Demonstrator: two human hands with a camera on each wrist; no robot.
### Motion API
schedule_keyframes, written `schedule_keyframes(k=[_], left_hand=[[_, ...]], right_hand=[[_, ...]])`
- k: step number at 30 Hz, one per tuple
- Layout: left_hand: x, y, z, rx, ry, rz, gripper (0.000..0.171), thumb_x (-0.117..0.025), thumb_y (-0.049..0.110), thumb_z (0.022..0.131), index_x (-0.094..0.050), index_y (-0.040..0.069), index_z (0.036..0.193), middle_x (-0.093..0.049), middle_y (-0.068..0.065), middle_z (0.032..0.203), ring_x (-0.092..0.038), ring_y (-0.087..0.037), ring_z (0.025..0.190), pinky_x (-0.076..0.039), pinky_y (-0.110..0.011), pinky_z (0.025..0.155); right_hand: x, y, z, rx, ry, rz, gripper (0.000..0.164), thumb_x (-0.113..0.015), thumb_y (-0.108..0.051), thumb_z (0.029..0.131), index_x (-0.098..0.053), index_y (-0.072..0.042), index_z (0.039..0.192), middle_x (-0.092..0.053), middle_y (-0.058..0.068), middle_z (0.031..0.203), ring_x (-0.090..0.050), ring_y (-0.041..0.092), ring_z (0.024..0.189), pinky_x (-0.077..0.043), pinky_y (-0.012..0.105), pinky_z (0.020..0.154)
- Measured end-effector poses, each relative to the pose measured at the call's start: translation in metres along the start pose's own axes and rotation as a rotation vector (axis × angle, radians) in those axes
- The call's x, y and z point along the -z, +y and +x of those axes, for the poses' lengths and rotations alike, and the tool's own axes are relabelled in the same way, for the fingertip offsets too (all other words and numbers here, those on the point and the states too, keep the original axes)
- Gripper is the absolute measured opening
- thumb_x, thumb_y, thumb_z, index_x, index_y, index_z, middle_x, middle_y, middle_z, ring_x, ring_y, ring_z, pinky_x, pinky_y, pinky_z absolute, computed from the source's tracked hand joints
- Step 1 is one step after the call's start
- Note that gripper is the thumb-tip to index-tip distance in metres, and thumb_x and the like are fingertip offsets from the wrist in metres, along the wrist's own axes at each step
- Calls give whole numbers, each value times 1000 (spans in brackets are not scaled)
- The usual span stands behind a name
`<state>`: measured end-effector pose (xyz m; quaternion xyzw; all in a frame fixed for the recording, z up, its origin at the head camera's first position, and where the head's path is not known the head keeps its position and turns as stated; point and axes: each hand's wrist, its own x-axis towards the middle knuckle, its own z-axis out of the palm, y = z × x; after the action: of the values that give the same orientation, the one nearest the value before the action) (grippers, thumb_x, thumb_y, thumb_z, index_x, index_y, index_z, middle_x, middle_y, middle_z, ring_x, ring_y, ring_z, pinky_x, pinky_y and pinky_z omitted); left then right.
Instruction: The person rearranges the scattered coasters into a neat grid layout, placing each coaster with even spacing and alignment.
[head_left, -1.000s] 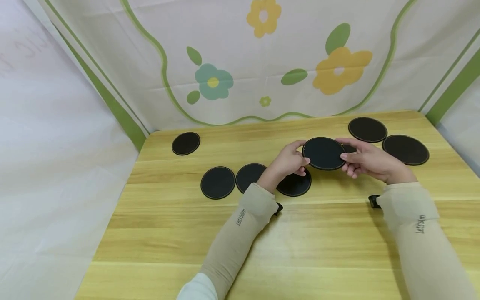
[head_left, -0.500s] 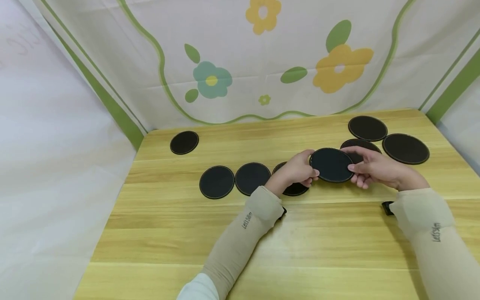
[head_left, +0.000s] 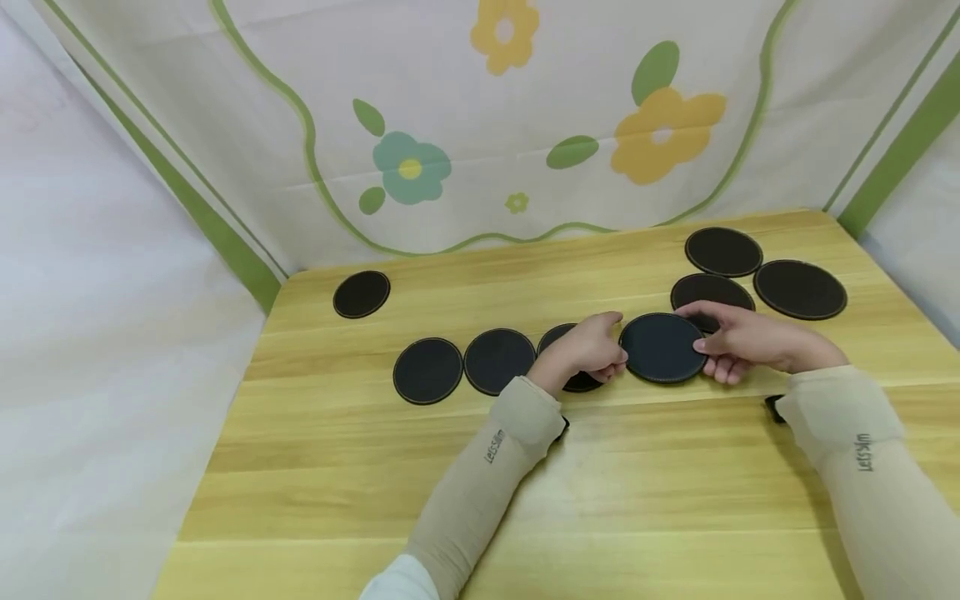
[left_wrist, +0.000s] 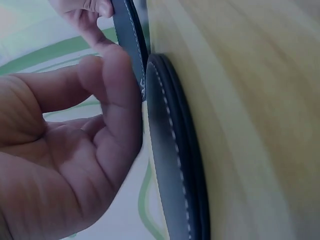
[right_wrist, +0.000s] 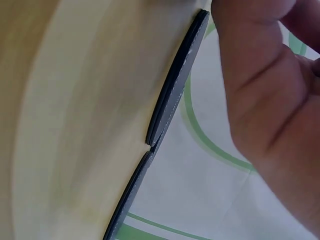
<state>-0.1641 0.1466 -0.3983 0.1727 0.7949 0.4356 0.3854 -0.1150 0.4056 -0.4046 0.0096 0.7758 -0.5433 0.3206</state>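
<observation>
A round black coaster (head_left: pixel 663 347) with a stitched rim is pinched at its right edge by my right hand (head_left: pixel 761 342), thumb on top. Whether it lies fully flat is unclear. At its left edge is my left hand (head_left: pixel 585 346), index finger extended in the head view; the left wrist view shows its fingers loosely bent around nothing. Under that hand a partly covered coaster (head_left: pixel 550 335) lies on the table. It continues a row with a middle coaster (head_left: pixel 500 362) and a left coaster (head_left: pixel 428 371). In the right wrist view my right hand (right_wrist: pixel 270 85) is only partly visible.
Behind my right hand, three more coasters form a cluster: one at the back (head_left: pixel 723 252), one at the right (head_left: pixel 800 289) and one partly covered (head_left: pixel 708 293). Another coaster (head_left: pixel 362 294) lies far left on the wooden table (head_left: pixel 315 492). A flowered curtain (head_left: pixel 465 108) hangs behind.
The coaster between my hands has come down and nearer to me, to the right end of the row. My left hand has let go of its edge; my right hand still grips it.
</observation>
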Motion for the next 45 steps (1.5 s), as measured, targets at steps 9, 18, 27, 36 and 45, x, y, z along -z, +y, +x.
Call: schedule_keyframes(k=[9, 18, 27, 36, 45], left_hand=[[4, -6, -6, -10, -16, 97, 67, -57, 0, 101, -28, 12, 161, -64, -13, 71, -53, -17, 53, -50, -26, 52], [2, -9, -6, -14, -18, 34, 64, -57, 0, 101, -33, 12, 159, -67, -14, 74, -56, -18, 57, -52, -27, 54], [-1, -3, -6, -8, 5, 48, 62, -58, -1, 101, -36, 12, 158, -69, -13, 77, -58, -17, 58, -53, -26, 55], [-2, -6, -8, -18, 20, 40, 62, -58, -2, 100, -37, 12, 157, -68, -14, 76, -57, -18, 56, -52, -26, 53], [-2, 0, -9, -15, 32, -5, 61, -58, -1, 101, -37, 11, 157, -64, -13, 72, -52, -17, 54, -49, -27, 52]], right_hand=[[-14, -7, 6, -67, 22, -51, 67, -54, -8, 105, -15, -8, 159, -66, 17, 73, -66, 24, 56, -57, 36, 51], [-19, -13, 2, -64, 57, -135, 66, -50, -6, 105, -15, -3, 160, -64, 17, 67, -66, 28, 53, -57, 40, 50], [-3, -6, -8, -5, 252, -268, 55, -46, -8, 105, -26, 9, 153, -62, 13, 69, -64, 26, 56, -56, 39, 51], [4, -4, -5, -53, 309, -374, 59, -32, 1, 92, -29, 13, 150, -62, 11, 66, -62, 23, 53, -52, 37, 49], [-1, -6, 17, -24, 242, -367, 73, -27, 9, 86, -23, 2, 158, -56, 9, 59, -49, 18, 45, -41, 31, 45]])
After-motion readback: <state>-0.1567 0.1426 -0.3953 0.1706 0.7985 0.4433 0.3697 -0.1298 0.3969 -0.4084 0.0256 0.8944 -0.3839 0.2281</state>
